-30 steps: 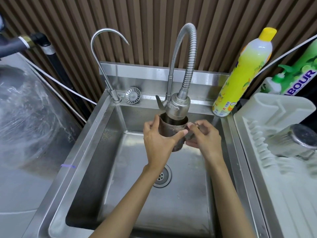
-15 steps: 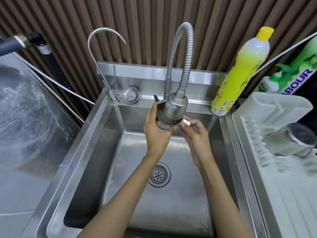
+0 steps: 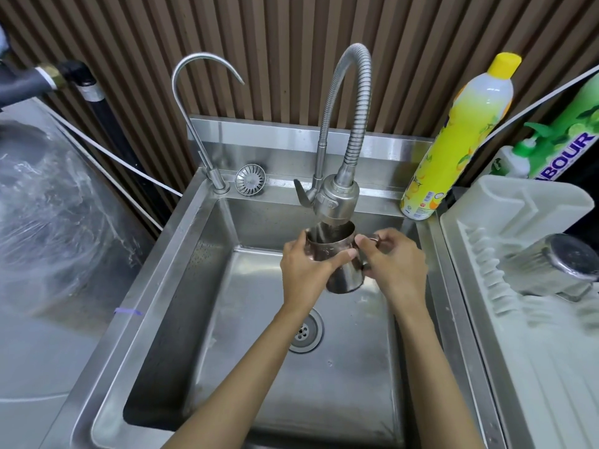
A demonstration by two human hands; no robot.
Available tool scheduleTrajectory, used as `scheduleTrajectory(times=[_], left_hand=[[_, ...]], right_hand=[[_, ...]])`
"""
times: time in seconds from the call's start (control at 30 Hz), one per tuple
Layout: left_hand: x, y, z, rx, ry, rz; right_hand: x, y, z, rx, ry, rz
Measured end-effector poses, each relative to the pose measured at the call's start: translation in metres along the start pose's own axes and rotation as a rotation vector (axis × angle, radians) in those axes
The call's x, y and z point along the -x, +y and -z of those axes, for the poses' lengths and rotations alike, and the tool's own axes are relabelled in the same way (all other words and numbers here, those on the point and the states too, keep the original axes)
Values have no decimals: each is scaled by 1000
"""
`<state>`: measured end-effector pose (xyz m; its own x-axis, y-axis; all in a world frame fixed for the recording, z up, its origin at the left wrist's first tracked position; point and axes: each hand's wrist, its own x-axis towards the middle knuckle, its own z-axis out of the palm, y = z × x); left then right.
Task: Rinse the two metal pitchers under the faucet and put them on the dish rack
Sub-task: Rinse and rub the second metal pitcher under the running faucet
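Observation:
I hold a metal pitcher [image 3: 337, 264] upright over the sink, its mouth right below the head of the flexible faucet [image 3: 337, 202]. My left hand [image 3: 303, 270] wraps around the pitcher's body from the left, thumb across the front. My right hand [image 3: 393, 264] grips the pitcher's handle on the right side. A second metal pitcher [image 3: 551, 264] lies on its side on the white dish rack [image 3: 525, 209] at the right. Whether water is running into the held pitcher is unclear.
The steel sink [image 3: 181, 254] has a drain [image 3: 304, 332] below my hands. A thin curved tap [image 3: 197, 124] and a loose strainer [image 3: 250, 179] sit at its back left. A yellow soap bottle [image 3: 460, 140] and a green bottle [image 3: 564, 150] stand at the back right.
The pitcher was lifted up against the faucet head half a second ago; now it has come down again and sits just under the head. Both hands kept their grip.

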<state>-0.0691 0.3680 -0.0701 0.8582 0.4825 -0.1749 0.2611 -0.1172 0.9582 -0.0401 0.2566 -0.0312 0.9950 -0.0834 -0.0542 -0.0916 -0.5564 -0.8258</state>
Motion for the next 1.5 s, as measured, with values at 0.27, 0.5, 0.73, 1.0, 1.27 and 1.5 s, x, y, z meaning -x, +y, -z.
scheduleTrajectory(times=[0.27, 0.5, 0.73, 1.0, 1.27, 1.5], left_hand=[[-11, 0, -20, 296, 14, -26], [-12, 13, -4, 66, 210, -281], [-2, 7, 2, -156, 240, -233], [-10, -7, -5, 83, 16, -83], [-19, 14, -5, 109, 130, -287], [-9, 13, 4, -204, 239, -401]], right_hand=[[0, 0, -2, -245, 29, 29], [-7, 4, -23, -744, -212, -194], [-3, 7, -17, -565, -212, -255], [2, -2, -3, -52, 73, 32], [-9, 8, -27, -855, -189, -132], [-2, 17, -33, -982, -376, -250]])
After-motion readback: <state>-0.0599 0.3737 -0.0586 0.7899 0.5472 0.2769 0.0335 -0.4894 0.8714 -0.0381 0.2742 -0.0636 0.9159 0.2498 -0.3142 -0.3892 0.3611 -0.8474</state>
